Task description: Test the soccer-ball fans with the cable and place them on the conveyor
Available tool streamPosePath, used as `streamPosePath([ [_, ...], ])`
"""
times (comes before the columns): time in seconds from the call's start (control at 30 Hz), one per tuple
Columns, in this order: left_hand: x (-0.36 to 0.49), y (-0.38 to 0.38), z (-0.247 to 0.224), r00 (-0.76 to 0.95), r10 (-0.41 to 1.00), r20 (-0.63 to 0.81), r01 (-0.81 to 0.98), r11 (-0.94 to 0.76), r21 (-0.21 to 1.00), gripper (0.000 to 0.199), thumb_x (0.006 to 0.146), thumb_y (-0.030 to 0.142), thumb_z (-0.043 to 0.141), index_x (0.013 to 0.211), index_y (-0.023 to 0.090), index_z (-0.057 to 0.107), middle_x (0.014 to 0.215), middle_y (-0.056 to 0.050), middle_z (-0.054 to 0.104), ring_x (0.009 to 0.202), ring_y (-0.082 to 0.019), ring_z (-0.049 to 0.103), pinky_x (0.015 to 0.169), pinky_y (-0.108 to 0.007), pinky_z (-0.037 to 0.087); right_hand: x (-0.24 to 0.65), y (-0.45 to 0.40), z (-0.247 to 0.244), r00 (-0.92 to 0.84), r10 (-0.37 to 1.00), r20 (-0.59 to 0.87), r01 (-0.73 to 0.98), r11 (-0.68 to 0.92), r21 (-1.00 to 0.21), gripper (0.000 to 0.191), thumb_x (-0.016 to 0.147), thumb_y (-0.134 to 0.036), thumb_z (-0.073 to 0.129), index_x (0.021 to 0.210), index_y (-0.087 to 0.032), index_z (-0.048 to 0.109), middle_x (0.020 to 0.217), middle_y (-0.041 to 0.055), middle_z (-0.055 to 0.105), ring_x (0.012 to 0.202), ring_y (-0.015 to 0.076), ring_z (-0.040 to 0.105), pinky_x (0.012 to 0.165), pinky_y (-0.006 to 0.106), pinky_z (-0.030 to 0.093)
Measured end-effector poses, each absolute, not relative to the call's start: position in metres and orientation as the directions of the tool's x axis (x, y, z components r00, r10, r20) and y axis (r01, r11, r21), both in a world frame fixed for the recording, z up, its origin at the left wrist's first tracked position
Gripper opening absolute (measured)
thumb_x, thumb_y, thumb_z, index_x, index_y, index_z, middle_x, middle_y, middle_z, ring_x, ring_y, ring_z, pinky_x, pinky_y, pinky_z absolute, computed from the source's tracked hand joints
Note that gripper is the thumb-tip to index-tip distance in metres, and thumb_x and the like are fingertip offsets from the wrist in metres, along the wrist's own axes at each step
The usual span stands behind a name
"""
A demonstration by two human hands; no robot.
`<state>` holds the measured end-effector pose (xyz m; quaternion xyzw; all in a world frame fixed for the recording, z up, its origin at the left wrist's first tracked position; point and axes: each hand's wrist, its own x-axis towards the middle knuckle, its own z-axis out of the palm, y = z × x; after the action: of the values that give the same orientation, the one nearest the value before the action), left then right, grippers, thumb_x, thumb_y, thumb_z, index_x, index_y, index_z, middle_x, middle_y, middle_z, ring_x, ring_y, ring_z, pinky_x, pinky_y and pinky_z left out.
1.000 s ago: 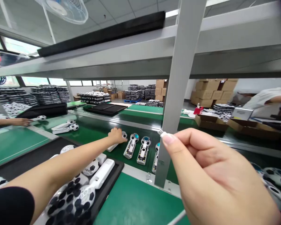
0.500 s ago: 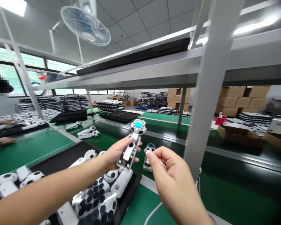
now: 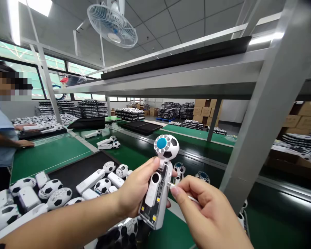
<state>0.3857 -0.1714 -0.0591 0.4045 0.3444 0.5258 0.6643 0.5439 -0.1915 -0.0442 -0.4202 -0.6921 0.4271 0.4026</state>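
My left hand (image 3: pixel 137 188) grips a handheld fan (image 3: pixel 162 183) upright by its clear, see-through body. The fan has a soccer-ball-patterned head with a blue centre (image 3: pixel 161 143) and small yellow lights low on the body. My right hand (image 3: pixel 199 207) pinches a small white cable plug (image 3: pixel 171 186) between thumb and forefinger. The plug sits at the side edge of the fan body, and I cannot tell if it is inserted. A thin white cable (image 3: pixel 193 198) runs from it behind my fingers.
A black tray (image 3: pixel 75 176) at lower left holds white fan parts and soccer-ball shells. More fans (image 3: pixel 203 177) stand on the dark green belt ahead. A co-worker (image 3: pixel 2 138) stands at the left. A grey steel upright (image 3: pixel 259 121) rises at right.
My left hand has gone from reaching at the belt to holding the fan up. My right hand has brought the plug to the fan's side. The view has swung left.
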Motion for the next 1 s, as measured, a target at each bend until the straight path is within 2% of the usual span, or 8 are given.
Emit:
streamPosePath([
  [0.1, 0.385, -0.175, -0.058, 0.185, 0.982, -0.039, -0.343, 0.102, 0.934, 0.041, 0.094, 0.053, 0.045, 0.104, 0.015, 0.058, 0.073, -0.005, 0.064, 0.052, -0.015, 0.061, 0.047, -0.026, 0.054, 0.545, -0.192, -0.043, -0.323, 0.929, 0.183, 0.227, 0.263, -0.938, 0.041, 0.085, -0.055, 0.051, 0.065, -0.019, 0.049, 0.062, -0.0047, 0.041, 0.058, 0.0112, 0.038, 0.055, 0.024, 0.03],
  [0.27, 0.384, -0.182, -0.058, 0.164, 0.985, 0.054, -0.283, -0.005, 0.959, 0.043, 0.089, 0.059, 0.053, 0.101, 0.019, 0.061, 0.075, -0.001, 0.062, 0.057, -0.013, 0.059, 0.052, -0.025, 0.053, 0.546, -0.191, -0.044, -0.353, 0.911, 0.214, 0.235, 0.307, -0.922, 0.041, 0.086, -0.054, 0.05, 0.063, -0.02, 0.045, 0.06, -0.0053, 0.038, 0.056, 0.0109, 0.033, 0.052, 0.026, 0.025],
  [0.47, 0.383, -0.188, -0.056, 0.082, 0.978, 0.192, 0.018, -0.194, 0.981, 0.042, 0.095, 0.057, 0.044, 0.103, 0.02, 0.064, 0.098, -0.004, 0.067, 0.091, -0.018, 0.062, 0.081, -0.025, 0.05, 0.549, -0.181, -0.05, -0.441, 0.874, 0.205, 0.287, 0.354, -0.89, 0.038, 0.088, -0.048, 0.05, 0.063, -0.02, 0.046, 0.06, -0.005, 0.036, 0.057, 0.012, 0.031, 0.052, 0.027, 0.024],
  [0.7, 0.383, -0.188, -0.05, 0.1, 0.97, 0.22, 0.109, -0.23, 0.967, 0.039, 0.097, 0.054, 0.042, 0.104, 0.022, 0.064, 0.108, -0.003, 0.066, 0.101, -0.019, 0.059, 0.089, -0.026, 0.046, 0.549, -0.176, -0.05, -0.471, 0.859, 0.201, 0.312, 0.375, -0.873, 0.036, 0.087, -0.045, 0.051, 0.062, -0.019, 0.048, 0.059, -0.0049, 0.036, 0.057, 0.0118, 0.033, 0.053, 0.027, 0.024],
  [0.8, 0.388, -0.185, -0.051, 0.129, 0.971, 0.201, 0.034, -0.207, 0.978, 0.032, 0.093, 0.051, 0.051, 0.099, 0.022, 0.061, 0.095, -0.002, 0.065, 0.087, -0.018, 0.062, 0.079, -0.027, 0.05, 0.543, -0.177, -0.051, -0.433, 0.884, 0.179, 0.265, 0.314, -0.912, 0.036, 0.085, -0.045, 0.055, 0.061, -0.019, 0.047, 0.059, -0.0049, 0.037, 0.058, 0.0115, 0.032, 0.053, 0.027, 0.024],
  [0.9, 0.39, -0.179, -0.051, 0.195, 0.979, 0.065, -0.079, -0.051, 0.996, 0.034, 0.09, 0.054, 0.053, 0.096, 0.021, 0.056, 0.075, -0.001, 0.062, 0.062, -0.017, 0.061, 0.058, -0.028, 0.05, 0.553, -0.174, -0.052, -0.429, 0.896, 0.117, 0.156, 0.201, -0.967, 0.035, 0.084, -0.045, 0.057, 0.061, -0.019, 0.051, 0.061, -0.0022, 0.048, 0.058, 0.0118, 0.036, 0.053, 0.027, 0.028],
  [0.93, 0.388, -0.175, -0.05, 0.209, 0.978, 0.017, -0.079, -0.001, 0.997, 0.036, 0.089, 0.056, 0.052, 0.096, 0.021, 0.055, 0.07, -0.001, 0.062, 0.057, -0.017, 0.06, 0.053, -0.028, 0.049, 0.563, -0.172, -0.052, -0.39, 0.916, 0.096, 0.142, 0.163, -0.976, 0.034, 0.084, -0.045, 0.059, 0.062, -0.019, 0.053, 0.061, -0.0014, 0.05, 0.056, 0.0118, 0.038, 0.051, 0.027, 0.028],
  [1.0, 0.379, -0.159, -0.046, 0.158, 0.987, -0.012, -0.041, 0.019, 0.999, 0.041, 0.09, 0.059, 0.049, 0.096, 0.019, 0.055, 0.064, -0.003, 0.063, 0.05, -0.017, 0.059, 0.047, -0.027, 0.046, 0.591, -0.169, -0.05, -0.175, 0.982, 0.073, 0.157, 0.101, -0.982, 0.032, 0.081, -0.049, 0.065, 0.066, -0.021, 0.06, 0.054, -0.0029, 0.046, 0.048, 0.0103, 0.036, 0.044, 0.026, 0.024],
])
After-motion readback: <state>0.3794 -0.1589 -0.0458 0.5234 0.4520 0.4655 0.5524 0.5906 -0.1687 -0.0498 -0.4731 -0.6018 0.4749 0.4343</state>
